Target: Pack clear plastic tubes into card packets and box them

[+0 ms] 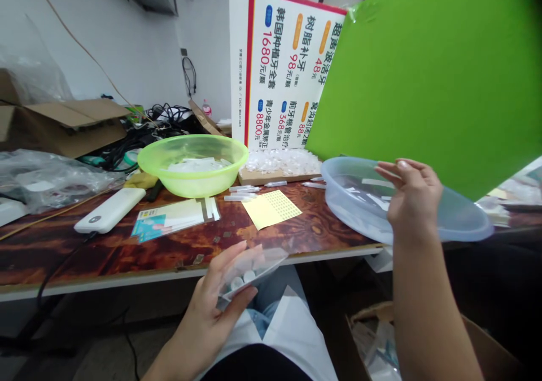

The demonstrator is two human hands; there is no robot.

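My left hand (pixel 212 307) is closed round a small clear plastic bag (pixel 271 262), held over my lap. Two white round ends, perhaps caps of small tubes, show inside the bag (pixel 243 280). Over the near rim of a translucent blue basin (pixel 351 214), my right hand (pixel 412 192) is raised with its fingers bent and drawn together. Whatever its fingertips may hold is too small or hidden. White strips (pixel 376 182) lie in that basin, below and left of the fingers.
A yellow-green basin (pixel 192 183) holds white pieces. Near it are clear tubes (pixel 243 189), a yellow sticker sheet (pixel 273 207), printed packets (pixel 169 220) and a white power bank (pixel 110 210). Clear small parts (pixel 279 162) fill a cardboard tray. A green board (pixel 415 76) stands behind. An open carton (pixel 359 319) sits below right.
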